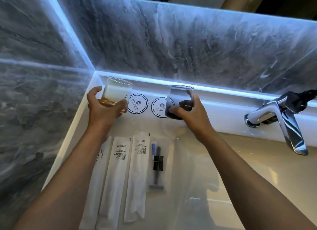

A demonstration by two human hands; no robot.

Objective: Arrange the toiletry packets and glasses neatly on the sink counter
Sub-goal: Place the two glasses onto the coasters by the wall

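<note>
2 bare forearms come in from the lower edge of the view, each uncovered all the way to where the frame cuts it off: no sleeve, cuff or glove shows on either. The left hand and the right hand are bare too, with no ring, watch, strap or bracelet at the fingers or wrists. The visible fingernails are short and plain. Both forearms are slim and smooth, widening toward the bottom corners of the view.
</note>
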